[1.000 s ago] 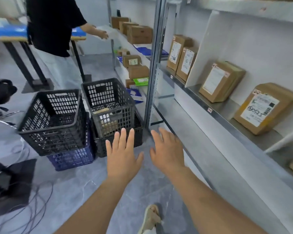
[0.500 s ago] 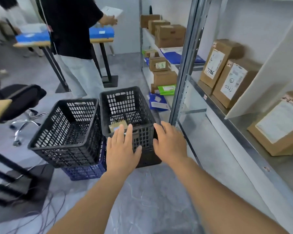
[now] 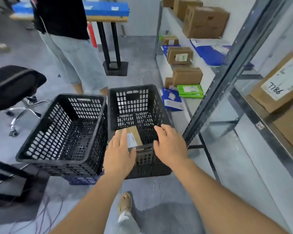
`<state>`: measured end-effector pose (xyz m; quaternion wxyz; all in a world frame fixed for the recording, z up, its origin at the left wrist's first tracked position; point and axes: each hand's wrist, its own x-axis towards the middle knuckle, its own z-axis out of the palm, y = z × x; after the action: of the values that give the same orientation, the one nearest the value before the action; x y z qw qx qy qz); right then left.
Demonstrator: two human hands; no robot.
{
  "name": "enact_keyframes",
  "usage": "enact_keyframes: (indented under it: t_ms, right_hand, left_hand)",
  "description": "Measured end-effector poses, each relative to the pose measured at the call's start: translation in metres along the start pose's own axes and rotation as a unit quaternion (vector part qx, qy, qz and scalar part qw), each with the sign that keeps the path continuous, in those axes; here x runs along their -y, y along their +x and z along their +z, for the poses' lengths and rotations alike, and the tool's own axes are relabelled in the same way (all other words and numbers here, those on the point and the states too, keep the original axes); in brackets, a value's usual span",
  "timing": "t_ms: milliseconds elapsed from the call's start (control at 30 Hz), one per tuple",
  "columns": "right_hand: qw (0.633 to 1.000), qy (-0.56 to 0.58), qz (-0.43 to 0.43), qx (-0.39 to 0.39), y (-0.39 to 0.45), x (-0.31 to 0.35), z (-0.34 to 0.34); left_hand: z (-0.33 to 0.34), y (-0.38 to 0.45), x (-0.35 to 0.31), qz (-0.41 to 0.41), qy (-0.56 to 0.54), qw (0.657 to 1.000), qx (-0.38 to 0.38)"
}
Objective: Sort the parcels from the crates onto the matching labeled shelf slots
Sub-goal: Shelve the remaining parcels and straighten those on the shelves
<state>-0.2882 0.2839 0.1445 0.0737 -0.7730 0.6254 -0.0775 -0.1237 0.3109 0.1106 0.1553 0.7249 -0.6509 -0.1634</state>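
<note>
Black plastic mesh fills the middle of my view: two crates side by side on the grey floor, their walls touching. The left crate sits on top of a blue crate whose corner shows beneath it, and I can see no parcel through its open top. The right crate holds a small brown cardboard parcel with a white label, lying tilted against the near wall.

My left hand reaches over the near rim of the right crate, fingers straight and close together, their tips over the near-left part of the parcel; I cannot tell whether they touch it. My right hand hangs over the near-right corner of the same crate, fingers loosely stretched and a little spread, holding nothing, just beside the parcel.

To the right stands a metal shelf rack. A labelled box marked in handwriting rests on its upper level, and further back lie more cardboard boxes, blue mailers and a green packet.

Beyond the crates another person in a black top stands by a table. A black office chair is at the left.
</note>
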Motion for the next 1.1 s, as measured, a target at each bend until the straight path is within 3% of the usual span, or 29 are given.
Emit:
enact_keyframes:
  t_ms: [267, 567, 767, 967, 1100]
  right_hand:
    - [0.997, -0.005, 0.021, 0.080, 0.139, 0.009, 0.061]
    - [0.983, 0.022, 0.036, 0.176, 0.220, -0.026, 0.170]
    - [0.964, 0.049, 0.061, 0.255, 0.249, -0.056, 0.248]
    - [0.933, 0.087, 0.095, 0.337, 0.267, -0.071, 0.306]
    - [0.906, 0.113, 0.144, 0.382, 0.279, -0.082, 0.331]
  left_hand:
    - [0.023, 0.136, 0.045, -0.055, -0.034, 0.996, 0.066]
    - [0.128, 0.206, 0.079, -0.175, -0.107, 0.967, 0.152]
    - [0.203, 0.246, 0.110, -0.331, -0.150, 0.912, 0.191]
    - [0.255, 0.278, 0.131, -0.503, -0.134, 0.825, 0.221]
    - [0.281, 0.287, 0.148, -0.535, -0.139, 0.806, 0.212]
